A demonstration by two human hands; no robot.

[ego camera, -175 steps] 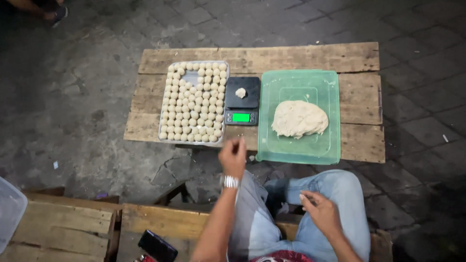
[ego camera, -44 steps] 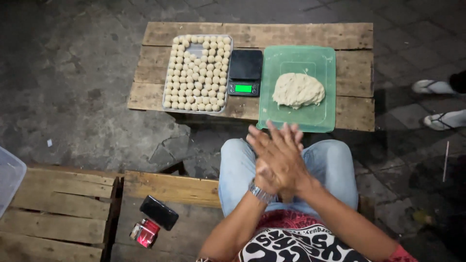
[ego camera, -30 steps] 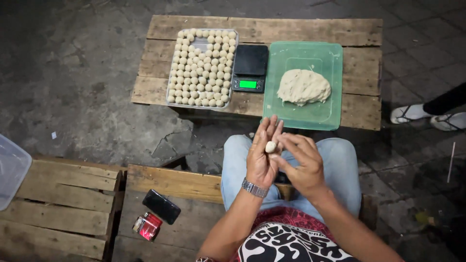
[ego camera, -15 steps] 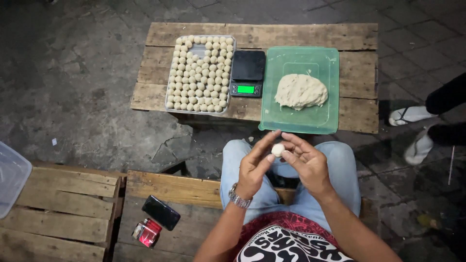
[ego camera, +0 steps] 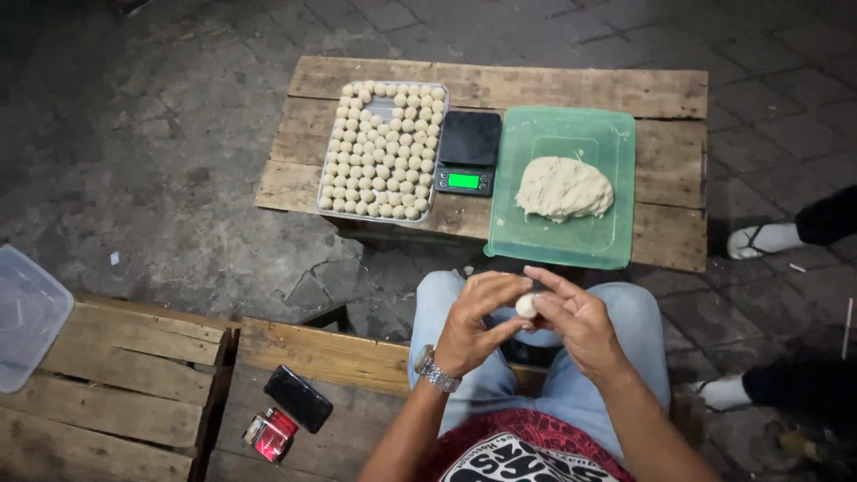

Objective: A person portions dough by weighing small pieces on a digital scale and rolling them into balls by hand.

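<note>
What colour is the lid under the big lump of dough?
Translucent green lid, clearest in the head view, beneath the dough lump.

I'm looking down at a low wooden pallet table (ego camera: pixel 500 85) sitting on the paved floor (ego camera: pixel 161 178) in front of my knees. On its left part a metal tray (ego camera: pixel 323 192) is lying, packed w/ rows of small dough balls (ego camera: pixel 382 152). Just right of it, in the middle, a black scale (ego camera: pixel 466 152) is showing a green display. On the right a green plastic lid (ego camera: pixel 544 241) is carrying a dough lump (ego camera: pixel 563 187). Nearer, I'm sitting on a pallet bench (ego camera: pixel 312 353), w/ a black phone (ego camera: pixel 298 398) & a red pack (ego camera: pixel 270 435) lying left of me. A clear tub (ego camera: pixel 27 317) is resting on the far-left pallet (ego camera: pixel 116 393).
</note>
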